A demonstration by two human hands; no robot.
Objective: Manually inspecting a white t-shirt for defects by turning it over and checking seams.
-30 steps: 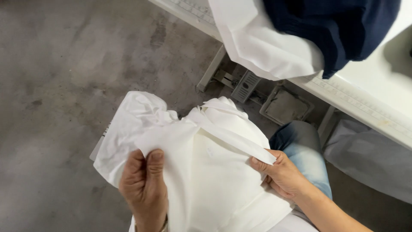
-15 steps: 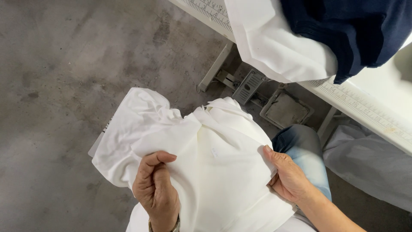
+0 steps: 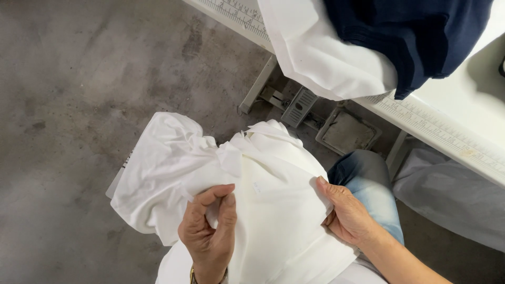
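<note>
The cloth (image 3: 263, 205) was plain white, soft and crumpled, held up over the lap above the grey floor. Its left part bunched into loose folds that hung down, while the right part spread smoother and flatter. A narrow folded band ran across its far edge. Near the middle sat a small pale tag. Fingers pinched its near left fold.

Bright, even overhead light, soft shadows under table (image 3: 463, 142); sharp pic, white fabric (image 3: 273, 210) slightly overexposed.
</note>
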